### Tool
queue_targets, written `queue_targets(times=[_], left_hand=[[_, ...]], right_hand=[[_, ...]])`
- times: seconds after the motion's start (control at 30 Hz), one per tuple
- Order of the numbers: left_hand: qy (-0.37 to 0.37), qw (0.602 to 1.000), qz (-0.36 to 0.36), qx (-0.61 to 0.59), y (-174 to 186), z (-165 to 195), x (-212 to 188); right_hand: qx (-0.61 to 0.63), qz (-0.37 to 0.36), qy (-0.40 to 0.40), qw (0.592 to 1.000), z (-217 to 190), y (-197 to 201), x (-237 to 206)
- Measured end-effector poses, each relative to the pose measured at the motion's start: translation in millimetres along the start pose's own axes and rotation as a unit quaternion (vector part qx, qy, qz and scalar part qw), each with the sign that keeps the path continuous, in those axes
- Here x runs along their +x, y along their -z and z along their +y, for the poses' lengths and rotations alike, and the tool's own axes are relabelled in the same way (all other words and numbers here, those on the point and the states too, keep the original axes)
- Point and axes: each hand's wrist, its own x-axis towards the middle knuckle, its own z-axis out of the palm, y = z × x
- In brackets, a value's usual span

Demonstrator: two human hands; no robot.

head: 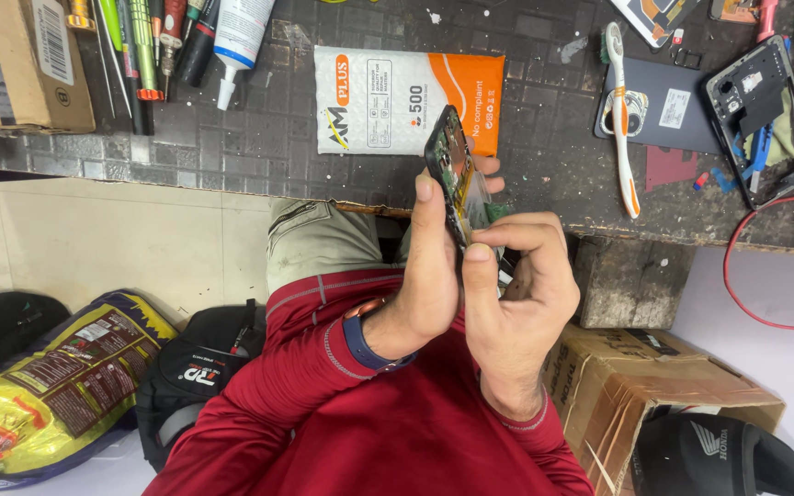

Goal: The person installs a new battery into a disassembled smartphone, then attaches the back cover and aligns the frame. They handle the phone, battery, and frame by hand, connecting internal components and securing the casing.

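Note:
My left hand (425, 276) holds an opened phone (449, 156) edge-on above my lap, with its green circuit board showing and my thumb up along its side. A blue band sits on that wrist. My right hand (521, 276) is pressed against the left one, with forefinger and thumb pinched on the phone's lower edge. A bit of clear film (480, 197) sticks out behind the phone. What the fingertips pinch is partly hidden.
On the dark workbench (544, 129) lie a white-and-orange packet (397, 96), a toothbrush (622, 110), a dark phone back cover (663, 106), another stripped phone frame (765, 119), screwdrivers (144, 46), a glue tube (236, 41) and a red cable (737, 276). Cardboard boxes (636, 386), a helmet (719, 455), a backpack (195, 367) and a yellow bag (57, 386) are below.

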Motion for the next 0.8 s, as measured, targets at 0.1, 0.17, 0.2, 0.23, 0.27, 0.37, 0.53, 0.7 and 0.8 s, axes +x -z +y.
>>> queue_targets(times=[0.1, 0.17, 0.2, 0.23, 0.27, 0.37, 0.53, 0.7, 0.8], left_hand=[[-0.007, 1.0, -0.009, 0.007, 0.2, 3.2, 1.4], [0.019, 0.999, -0.002, -0.035, 0.3, 5.5, 4.5], [0.031, 0.998, 0.001, -0.057, 0.1, 6.5, 6.0], [0.033, 0.997, 0.002, -0.073, 1.4, 8.8, 7.7], [0.037, 0.995, 0.0, -0.091, 2.5, 11.0, 9.1], [0.062, 0.989, 0.002, -0.132, 6.6, 18.4, 10.1], [0.097, 0.978, -0.021, -0.181, 13.4, 30.3, 12.2], [0.137, 0.961, -0.078, -0.229, 13.8, 37.4, 16.0], [0.137, 0.97, -0.085, -0.182, 12.1, 40.5, 17.2]], right_hand=[[-0.003, 0.001, 0.009, 1.0, -1.3, -0.6, -0.8], [-0.009, 0.008, 0.023, 1.0, -1.7, 0.4, -2.4], [-0.013, 0.015, 0.031, 0.999, -1.7, 2.4, -3.6], [-0.013, 0.031, 0.034, 0.999, -0.6, 5.1, -2.9], [-0.014, 0.046, 0.036, 0.998, 1.0, 8.0, -2.4], [-0.051, 0.124, 0.031, 0.991, 14.5, 32.0, 13.2], [-0.19, 0.213, 0.024, 0.958, 51.5, 104.3, 54.4], [-0.244, 0.219, 0.012, 0.945, 91.0, 157.2, 49.2], [-0.4, 0.198, 0.037, 0.894, 113.7, 186.1, 54.4]])
